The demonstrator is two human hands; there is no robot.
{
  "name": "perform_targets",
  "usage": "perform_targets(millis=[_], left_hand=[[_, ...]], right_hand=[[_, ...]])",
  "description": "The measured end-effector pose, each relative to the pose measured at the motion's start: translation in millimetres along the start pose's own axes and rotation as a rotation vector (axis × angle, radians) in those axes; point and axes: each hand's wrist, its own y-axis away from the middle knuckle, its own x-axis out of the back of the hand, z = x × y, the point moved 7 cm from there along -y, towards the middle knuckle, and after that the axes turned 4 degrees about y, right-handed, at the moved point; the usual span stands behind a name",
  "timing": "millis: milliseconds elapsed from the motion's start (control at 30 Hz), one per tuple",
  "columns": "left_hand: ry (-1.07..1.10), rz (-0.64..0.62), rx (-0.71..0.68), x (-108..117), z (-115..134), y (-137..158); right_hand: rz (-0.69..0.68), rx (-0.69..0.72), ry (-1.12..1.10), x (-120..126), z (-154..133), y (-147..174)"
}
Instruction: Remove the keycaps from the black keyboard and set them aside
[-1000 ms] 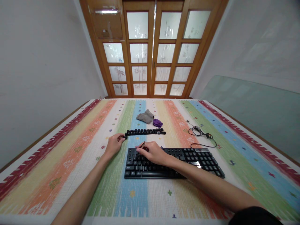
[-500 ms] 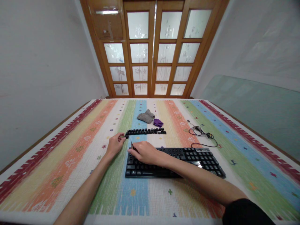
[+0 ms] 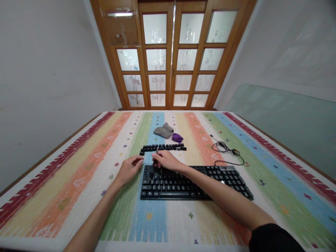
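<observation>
A black keyboard (image 3: 173, 193) lies on the striped tablecloth, with a gap among its keys near the upper left. Over its top left edge, my right hand (image 3: 166, 161) is closed around a slim, dark, pen-like tool (image 3: 156, 151). The tool stands nearly upright, its lower end partly hidden by my fingers. Left of the keyboard hovers my left hand (image 3: 129, 169), fingers loosely bent and nothing visible in them. Just beyond its fingertips sits a loose black keycap (image 3: 142, 153). Several more keycaps (image 3: 160, 147) stand in rows behind the keyboard.
Behind the keycaps lie a grey cloth (image 3: 163, 131) and a bunched purple cloth (image 3: 177, 137). A coiled black cable (image 3: 223, 147) rests at the right, running to the keyboard. Wooden doors (image 3: 170, 70) with glass panes stand beyond the table's far edge.
My right hand has moved up and to the right along the keyboard with the tool, uncovering left-side keys. My left hand has drawn back slightly from the keycap at the row's left end.
</observation>
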Motion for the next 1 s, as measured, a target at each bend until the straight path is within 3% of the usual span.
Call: perform_targets(millis=[133,267,567,767,1000], left_hand=[[0.242,-0.207,0.075,-15,12,12],[0.485,-0.315,0.157,-29,17,19],[0.712,-0.23,0.241,-33,12,17],[0.63,-0.221,0.182,-32,15,13],[0.213,-0.13,-0.026,-24,28,12]], right_hand=[[0.011,0.061,-0.114,11,-12,8],[0.007,0.137,-0.189,18,-24,15],[-0.064,0.239,-0.185,19,-33,28],[-0.019,0.297,-0.046,24,-39,34],[0.044,0.364,0.142,29,-49,40]])
